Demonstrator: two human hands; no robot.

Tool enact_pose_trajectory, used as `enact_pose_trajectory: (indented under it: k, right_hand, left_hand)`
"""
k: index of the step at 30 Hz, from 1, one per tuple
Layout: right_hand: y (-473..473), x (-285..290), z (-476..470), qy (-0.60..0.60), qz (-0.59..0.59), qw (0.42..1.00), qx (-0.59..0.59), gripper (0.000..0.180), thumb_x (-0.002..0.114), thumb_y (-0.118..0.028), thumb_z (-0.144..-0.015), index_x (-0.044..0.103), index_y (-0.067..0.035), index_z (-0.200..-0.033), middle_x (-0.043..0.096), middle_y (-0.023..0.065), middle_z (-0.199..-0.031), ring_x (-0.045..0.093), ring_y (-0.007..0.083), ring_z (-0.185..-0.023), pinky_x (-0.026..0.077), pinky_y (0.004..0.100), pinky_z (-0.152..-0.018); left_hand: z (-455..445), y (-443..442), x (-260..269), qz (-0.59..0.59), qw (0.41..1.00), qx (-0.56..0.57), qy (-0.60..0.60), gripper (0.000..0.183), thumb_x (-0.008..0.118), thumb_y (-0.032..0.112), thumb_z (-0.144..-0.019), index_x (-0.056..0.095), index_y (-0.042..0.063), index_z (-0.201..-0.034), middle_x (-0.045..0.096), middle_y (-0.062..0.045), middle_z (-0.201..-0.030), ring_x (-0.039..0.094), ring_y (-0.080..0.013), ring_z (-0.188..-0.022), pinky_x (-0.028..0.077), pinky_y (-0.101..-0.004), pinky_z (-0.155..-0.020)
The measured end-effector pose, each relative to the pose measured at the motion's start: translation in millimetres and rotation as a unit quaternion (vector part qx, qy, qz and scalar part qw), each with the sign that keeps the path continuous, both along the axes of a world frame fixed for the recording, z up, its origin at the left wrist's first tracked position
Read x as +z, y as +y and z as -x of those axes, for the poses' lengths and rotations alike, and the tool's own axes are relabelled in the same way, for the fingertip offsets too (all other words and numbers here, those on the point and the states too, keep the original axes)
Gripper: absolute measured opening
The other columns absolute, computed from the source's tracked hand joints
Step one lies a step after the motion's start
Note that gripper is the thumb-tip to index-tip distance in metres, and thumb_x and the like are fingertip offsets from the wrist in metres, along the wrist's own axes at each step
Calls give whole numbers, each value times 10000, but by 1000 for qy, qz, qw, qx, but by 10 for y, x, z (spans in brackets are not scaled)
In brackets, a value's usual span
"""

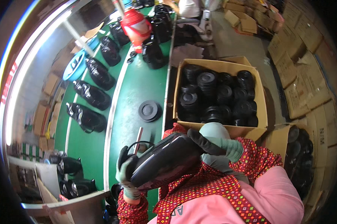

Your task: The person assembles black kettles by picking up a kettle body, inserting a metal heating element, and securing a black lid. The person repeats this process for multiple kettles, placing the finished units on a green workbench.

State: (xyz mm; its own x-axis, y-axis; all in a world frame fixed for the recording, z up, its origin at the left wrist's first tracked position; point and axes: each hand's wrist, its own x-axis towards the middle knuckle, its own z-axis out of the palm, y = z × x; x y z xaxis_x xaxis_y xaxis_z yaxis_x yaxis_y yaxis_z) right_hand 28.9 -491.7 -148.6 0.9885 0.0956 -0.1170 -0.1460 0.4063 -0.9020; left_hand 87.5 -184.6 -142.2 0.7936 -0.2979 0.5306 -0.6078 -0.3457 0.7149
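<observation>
A large glossy black plastic housing (168, 159), shaped like a kettle or jug body, lies slanted between both gloved hands above the green bench's near edge. My left hand (126, 168), in a pale green glove with dark fingers, grips its lower left end, by a thin black handle or loop. At the upper right end, my right hand (210, 144) presses against it with extended fingers. Round black plastic lids or bases (148, 111) lie stacked on the green bench (132, 92) just beyond. A thin metallic rod (139, 137) shows behind the housing, its lower part hidden.
An open cardboard box (262, 103) of stacked black round parts stands right of the bench. Several black housings (91, 95) line the bench's left side, near a blue basin (74, 67). A red container (134, 25) stands farther back. Another person (189, 8) is at the top.
</observation>
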Motion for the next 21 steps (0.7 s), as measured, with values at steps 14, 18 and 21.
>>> enact_pose_trajectory:
  k: [14, 18, 21]
  right_hand:
    - [-106, -478, -23, 45, -313, 945, 84, 675, 457, -493, -1123, 352, -53, -1624, 511, 124, -1582, 523, 194, -1409, 443, 347, -1158]
    - [-56, -75, 78, -52, -315, 946, 60, 665, 455, -433, -1128, 302, -47, -1647, 403, 132, -1657, 422, 204, -1494, 394, 360, -1193]
    - [37, 161, 168, -105, -134, 985, -11, 653, 490, -384, -1120, 309, -31, -1638, 327, 127, -1705, 341, 207, -1554, 308, 362, -1262]
  left_hand:
    - [-46, -115, 475, -97, 991, -91, -19, 283, 783, 21, -836, 736, -35, -1110, 662, -286, -1331, 707, -392, -1143, 592, -462, -974]
    - [-143, -222, 229, 165, 941, -37, 293, 279, 713, 131, -939, 723, -64, -1138, 687, -211, -1324, 719, -266, -1116, 583, -373, -958]
    - [-204, -150, -44, 169, 893, -140, 393, 308, 696, 175, -964, 713, -58, -1165, 716, -138, -1264, 711, -174, -1030, 580, -341, -913]
